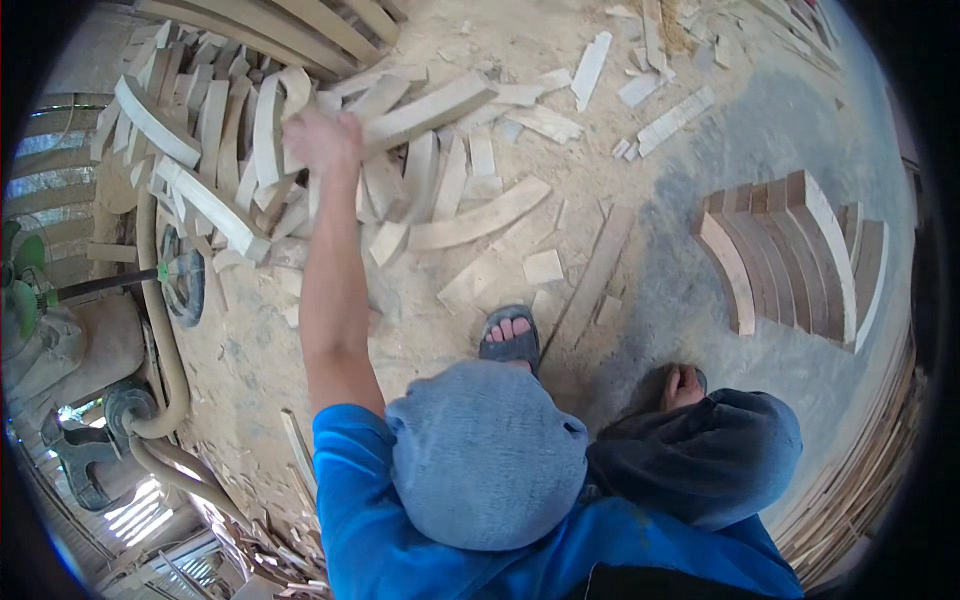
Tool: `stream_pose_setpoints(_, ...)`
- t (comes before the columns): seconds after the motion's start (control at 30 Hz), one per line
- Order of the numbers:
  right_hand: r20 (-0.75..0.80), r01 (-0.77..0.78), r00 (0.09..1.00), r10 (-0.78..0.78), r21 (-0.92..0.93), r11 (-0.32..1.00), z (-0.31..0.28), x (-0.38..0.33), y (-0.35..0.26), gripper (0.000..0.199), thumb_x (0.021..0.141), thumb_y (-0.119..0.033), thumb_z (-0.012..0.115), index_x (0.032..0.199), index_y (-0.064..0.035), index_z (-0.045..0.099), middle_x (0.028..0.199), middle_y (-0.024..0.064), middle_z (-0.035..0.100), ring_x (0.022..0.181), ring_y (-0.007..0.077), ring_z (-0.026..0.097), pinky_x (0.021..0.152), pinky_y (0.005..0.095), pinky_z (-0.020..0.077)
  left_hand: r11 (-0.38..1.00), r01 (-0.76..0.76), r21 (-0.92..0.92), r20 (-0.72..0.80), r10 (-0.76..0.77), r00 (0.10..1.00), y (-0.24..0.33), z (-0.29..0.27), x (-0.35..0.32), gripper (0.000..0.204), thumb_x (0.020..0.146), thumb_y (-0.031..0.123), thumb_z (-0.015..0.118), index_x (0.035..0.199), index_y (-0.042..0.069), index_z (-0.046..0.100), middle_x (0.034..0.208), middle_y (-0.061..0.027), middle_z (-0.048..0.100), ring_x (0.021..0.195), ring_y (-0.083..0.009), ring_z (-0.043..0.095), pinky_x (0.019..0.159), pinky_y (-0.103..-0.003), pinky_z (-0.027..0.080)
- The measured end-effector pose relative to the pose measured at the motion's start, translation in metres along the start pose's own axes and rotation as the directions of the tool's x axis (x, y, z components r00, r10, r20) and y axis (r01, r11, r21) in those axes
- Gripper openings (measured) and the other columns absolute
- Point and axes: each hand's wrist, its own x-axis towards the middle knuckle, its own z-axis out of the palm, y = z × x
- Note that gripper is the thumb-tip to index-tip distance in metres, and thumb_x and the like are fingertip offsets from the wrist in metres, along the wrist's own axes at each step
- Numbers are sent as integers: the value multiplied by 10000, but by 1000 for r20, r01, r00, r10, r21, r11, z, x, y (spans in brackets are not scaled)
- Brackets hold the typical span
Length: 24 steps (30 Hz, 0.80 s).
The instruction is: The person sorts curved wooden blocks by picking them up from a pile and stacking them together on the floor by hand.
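My left arm stretches forward over a heap of cut wood, and my left hand is in the heap. Its fingers are curled over a curved wooden piece, whose middle they cover. Just left of the fingers stands another pale curved block. A long, slightly bent piece lies to the right of the hand. Farther left, two more curved pieces, one behind and one in front, rest on top of the heap. My right hand is out of view.
A neat stack of curved wooden pieces stands on the floor at right. A fan with green blades and a thick hose are at left. Offcuts, a long strip and sawdust lie around my sandalled foot.
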Motion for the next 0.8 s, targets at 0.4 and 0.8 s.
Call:
stream_pose_setpoints(0.4,-117,-48,990,72,190,981,31,5,37,274,921,-303,572,970,-47,657,832,164,673,769,322,655,728,415,496,985,-14,-173,111,34,993,-49,-31,-26,510,701,290,762,1080,-26,630,1017,-225,628,1009,-391,581,893,-450,476)
stream_pose_setpoints(0.8,111,-113,990,85,286,951,26,26,54,334,907,-341,603,990,-21,653,826,145,663,785,321,644,739,400,489,-353,679,-643,761,-196,619,-8,-97,-133,480,804,220,588,1231,3,547,1136,-137,625,959,-254,595,780,-424,493)
